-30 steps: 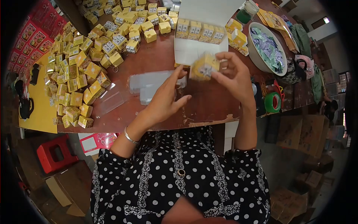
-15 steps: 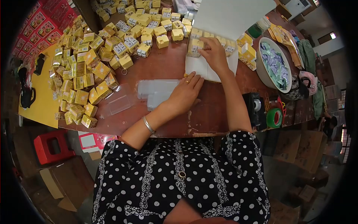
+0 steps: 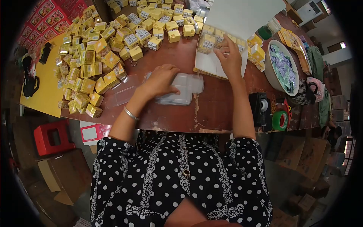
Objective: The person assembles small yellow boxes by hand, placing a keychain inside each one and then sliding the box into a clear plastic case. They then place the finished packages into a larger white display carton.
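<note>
My left hand (image 3: 162, 80) rests on the left part of a stack of flat clear plastic cases (image 3: 184, 89) near the table's front edge. Its thumb is apart from the fingers, and nothing is seen gripped. My right hand (image 3: 230, 58) hovers over a white open box (image 3: 211, 65) with its lid raised, thumb and fingers apart. Small yellow-and-white pieces in clear packing (image 3: 207, 42) line the back of that box, just beyond my right fingertips. The box's front part shows bare white.
Small yellow boxes (image 3: 89, 86) are heaped at the left, and loose yellow cube keychains (image 3: 174, 36) spread across the back. A white basin (image 3: 271, 72) of green and purple packets stands right. Green tape (image 3: 279, 120) and a black tape dispenser (image 3: 258, 108) lie near the front edge.
My left hand has moved left from the box's near corner onto the clear cases, which now lie shifted to the right. My right hand has drawn back slightly from the packed pieces, fingers spread.
</note>
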Motion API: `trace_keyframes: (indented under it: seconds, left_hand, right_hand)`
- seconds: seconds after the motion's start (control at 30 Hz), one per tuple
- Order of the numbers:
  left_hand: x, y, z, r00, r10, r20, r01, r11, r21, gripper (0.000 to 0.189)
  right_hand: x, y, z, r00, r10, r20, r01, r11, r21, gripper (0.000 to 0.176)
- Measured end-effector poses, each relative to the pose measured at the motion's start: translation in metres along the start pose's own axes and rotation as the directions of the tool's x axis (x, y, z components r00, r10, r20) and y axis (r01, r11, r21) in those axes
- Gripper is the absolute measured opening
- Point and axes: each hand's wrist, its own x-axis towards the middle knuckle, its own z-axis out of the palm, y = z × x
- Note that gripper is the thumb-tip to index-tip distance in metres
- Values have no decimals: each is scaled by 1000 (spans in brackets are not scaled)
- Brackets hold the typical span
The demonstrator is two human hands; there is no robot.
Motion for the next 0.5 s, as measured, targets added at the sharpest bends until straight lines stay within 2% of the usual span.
trace_keyframes:
  seconds: [0.07,0.1,0.13,0.17,0.2,0.27,0.3,0.33,0.37,0.4,0.47,0.5]
  left_hand:
    - [3,-11,5,998,33,56,-30,998,-54,65]
    - [4,-11,4,997,30,65,-26,998,-58,65]
    - [5,-9,3,999,-1,44,6,995,-101,57]
    - [5,-7,3,999,-32,21,34,989,-145,50]
    - [4,-7,6,999,-31,23,34,988,-148,50]
    - [1,-7,12,993,-59,-104,43,988,-150,36]
    - [-3,-3,12,993,-57,-103,41,988,-152,36]
    - [-9,3,10,983,-42,-179,25,995,-97,32]
    - [-12,8,8,967,-22,-255,12,999,-39,29]
    - [-14,9,8,967,-19,-255,10,999,-38,29]
    - [-18,12,8,835,174,-522,-172,984,53,21]
    - [-23,18,5,837,176,-519,-173,983,54,21]
  right_hand:
    - [-13,-6,-7,999,28,-19,-28,1000,5,60]
    - [-22,-12,-12,997,69,-36,-65,994,89,58]
    - [-32,-18,-17,993,109,-51,-99,980,173,55]
    - [-41,-26,-22,992,113,-48,-103,980,171,55]
    - [-51,-34,-26,991,125,-57,-112,974,195,51]
    - [-71,-51,-33,988,138,-70,-120,969,215,46]
    - [-82,-61,-34,992,101,-70,-83,970,227,42]
    - [-92,-70,-34,995,64,-71,-46,970,239,38]
    - [-102,-76,-32,996,76,-48,-59,956,288,32]
    - [-111,-83,-31,996,75,-51,-58,956,287,32]
    - [-126,-97,-26,981,151,122,-189,891,413,33]
    - [-131,-104,-24,978,144,150,-195,884,426,32]
